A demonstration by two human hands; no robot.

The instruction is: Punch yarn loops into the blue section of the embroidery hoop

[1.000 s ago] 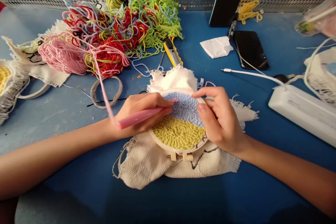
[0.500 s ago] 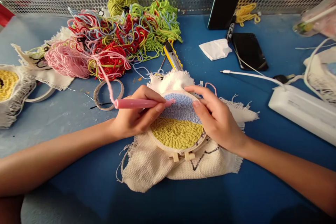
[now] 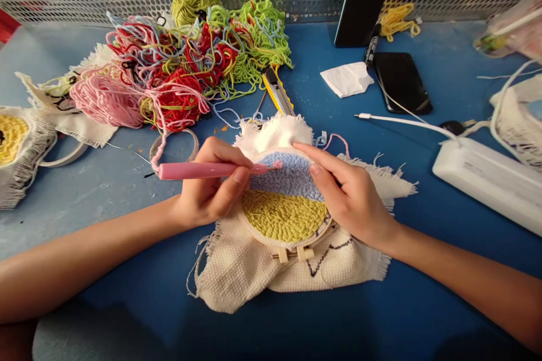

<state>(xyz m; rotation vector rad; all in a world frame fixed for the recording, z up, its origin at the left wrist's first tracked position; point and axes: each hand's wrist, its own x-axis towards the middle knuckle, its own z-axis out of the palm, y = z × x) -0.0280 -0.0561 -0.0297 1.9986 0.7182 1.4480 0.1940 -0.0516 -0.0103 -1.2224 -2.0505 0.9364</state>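
Observation:
My left hand (image 3: 214, 183) is closed round a pink punch needle (image 3: 192, 171), its metal tip close to a small pink yarn tuft (image 3: 277, 164) in the blue loops. Pink yarn (image 3: 162, 130) runs from the tool's rear end toward the pile. Thumb and fingers of my right hand (image 3: 349, 189) grip the right rim of the embroidery hoop (image 3: 254, 231). Blue looped yarn (image 3: 292, 177) fills the upper part of the hoop and olive-yellow loops (image 3: 285, 217) the lower. Around it spreads frayed cream cloth (image 3: 232, 271) with a dark zigzag line.
A tangled yarn heap (image 3: 182, 56) lies at the back left, with a yellow cutter (image 3: 277, 92) beside it. An empty hoop ring (image 3: 192, 144) sits left of my work. Toward the right are a black phone (image 3: 403, 83), white paper (image 3: 347, 79) and a white power strip (image 3: 486, 180).
My left hand has drawn the punch needle to the left, so its metal tip now shows beside the pink tuft. My right hand stays on the hoop.

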